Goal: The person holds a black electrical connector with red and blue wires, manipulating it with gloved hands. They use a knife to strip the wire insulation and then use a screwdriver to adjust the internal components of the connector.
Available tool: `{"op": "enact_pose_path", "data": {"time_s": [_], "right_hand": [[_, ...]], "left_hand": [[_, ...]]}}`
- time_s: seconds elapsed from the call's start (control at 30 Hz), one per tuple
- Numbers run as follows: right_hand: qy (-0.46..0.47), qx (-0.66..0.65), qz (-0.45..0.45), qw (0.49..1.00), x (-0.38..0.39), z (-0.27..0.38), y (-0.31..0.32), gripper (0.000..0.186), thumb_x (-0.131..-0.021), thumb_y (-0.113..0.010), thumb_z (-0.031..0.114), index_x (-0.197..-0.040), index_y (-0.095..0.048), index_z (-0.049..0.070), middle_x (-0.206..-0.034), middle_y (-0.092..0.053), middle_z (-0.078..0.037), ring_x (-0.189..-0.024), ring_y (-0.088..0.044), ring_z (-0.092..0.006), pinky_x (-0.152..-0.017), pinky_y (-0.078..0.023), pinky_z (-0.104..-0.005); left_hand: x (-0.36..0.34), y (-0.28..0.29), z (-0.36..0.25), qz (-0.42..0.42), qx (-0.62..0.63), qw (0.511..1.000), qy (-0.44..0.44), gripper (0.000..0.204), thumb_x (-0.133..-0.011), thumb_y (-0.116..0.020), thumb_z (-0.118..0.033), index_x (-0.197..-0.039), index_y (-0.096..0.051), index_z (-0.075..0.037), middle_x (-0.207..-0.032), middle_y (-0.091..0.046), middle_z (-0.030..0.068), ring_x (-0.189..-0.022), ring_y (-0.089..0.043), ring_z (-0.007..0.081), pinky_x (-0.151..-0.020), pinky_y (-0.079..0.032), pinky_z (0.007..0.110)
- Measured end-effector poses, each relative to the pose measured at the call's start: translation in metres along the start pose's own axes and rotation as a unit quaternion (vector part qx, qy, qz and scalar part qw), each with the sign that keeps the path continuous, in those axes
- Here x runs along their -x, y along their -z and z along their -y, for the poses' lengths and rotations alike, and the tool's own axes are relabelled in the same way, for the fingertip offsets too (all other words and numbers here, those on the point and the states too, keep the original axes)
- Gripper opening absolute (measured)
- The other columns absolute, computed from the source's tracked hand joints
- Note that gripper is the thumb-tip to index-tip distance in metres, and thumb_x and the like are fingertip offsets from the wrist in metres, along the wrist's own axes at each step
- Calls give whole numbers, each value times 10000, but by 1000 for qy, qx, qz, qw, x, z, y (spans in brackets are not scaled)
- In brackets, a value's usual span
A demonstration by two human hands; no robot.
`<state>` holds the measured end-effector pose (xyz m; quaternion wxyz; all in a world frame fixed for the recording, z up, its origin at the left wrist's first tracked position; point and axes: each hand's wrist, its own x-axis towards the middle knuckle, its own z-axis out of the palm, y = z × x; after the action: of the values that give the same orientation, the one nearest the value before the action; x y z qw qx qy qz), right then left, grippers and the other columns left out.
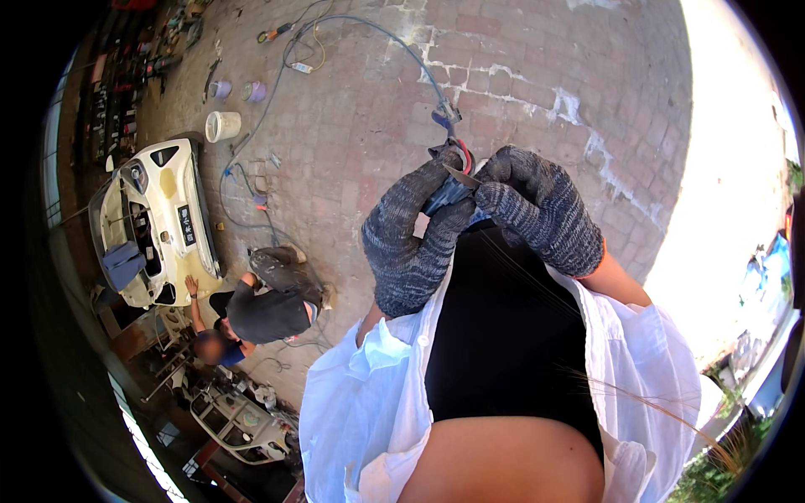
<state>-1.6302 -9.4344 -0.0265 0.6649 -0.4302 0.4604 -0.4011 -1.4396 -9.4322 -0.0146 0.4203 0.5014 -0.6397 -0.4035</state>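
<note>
Both my hands wear dark grey knitted gloves and meet in front of my chest. My left hand (pixel 412 230) is closed round a grey-blue bundle (pixel 450 194), which looks like a cable end. A red wire (pixel 466 156) loops out above its fingers. My right hand (pixel 537 201) pinches a small, flat metal blade (pixel 462 178) that points left across the bundle. Its handle, if any, is hidden in the glove. Beyond the hands, a grey-blue cable (pixel 432 77) runs up and curves away to the left over the paving.
At left stands a pale car (pixel 172 222) with patches of filler, and a person (pixel 272 310) crouches beside it. A white bucket (pixel 223 126) and purple tubs (pixel 254 91) stand near it. A power tool (pixel 275 33) lies farther off. A vehicle body shell (pixel 243 427) is at lower left.
</note>
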Motion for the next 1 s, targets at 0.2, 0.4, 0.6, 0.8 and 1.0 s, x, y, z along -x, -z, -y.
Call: {"op": "enact_pose_path", "data": {"time_s": [0.2,0.4,0.6,0.8,1.0], "right_hand": [[-53,-116,94,987,-4,-5,7,273,-991,-645,280,-917,-669,19,-637,-592,-34,-487,-528,-99,-462,-417,-261],[-64,-172,63,981,1,-5,1,283,-990,-649,283,-905,-672,14,-619,-584,-35,-476,-524,-102,-451,-405,-263],[-75,-184,36,979,3,-2,-4,279,-976,-673,288,-885,-670,24,-587,-564,-21,-461,-513,-100,-443,-395,-259],[-85,-200,2,976,0,-5,-3,252,-970,-681,270,-893,-670,30,-580,-556,-14,-456,-502,-101,-450,-390,-249],[-69,-331,67,939,-2,-12,3,277,-980,-651,282,-905,-669,17,-658,-598,-52,-459,-494,-98,-448,-393,-242]], "left_hand": [[3,5,1,45,-19,999,-10,410,-872,-744,-17,-1264,-626,8,-1250,-666,183,-1104,-665,233,-946,-537,366],[3,1,0,17,20,1000,14,399,-844,-788,-78,-1221,-669,-17,-1172,-716,157,-1037,-707,232,-888,-559,341],[4,4,-2,46,19,997,59,398,-860,-772,-88,-1237,-665,-20,-1182,-715,154,-1033,-712,231,-885,-560,337],[4,4,-6,95,-82,989,75,412,-883,-746,-83,-1278,-645,-22,-1198,-706,164,-1040,-709,221,-898,-553,334],[11,-13,-3,11,68,992,109,423,-918,-701,-39,-1330,-611,-15,-1222,-693,142,-1065,-668,170,-900,-540,307]]}}
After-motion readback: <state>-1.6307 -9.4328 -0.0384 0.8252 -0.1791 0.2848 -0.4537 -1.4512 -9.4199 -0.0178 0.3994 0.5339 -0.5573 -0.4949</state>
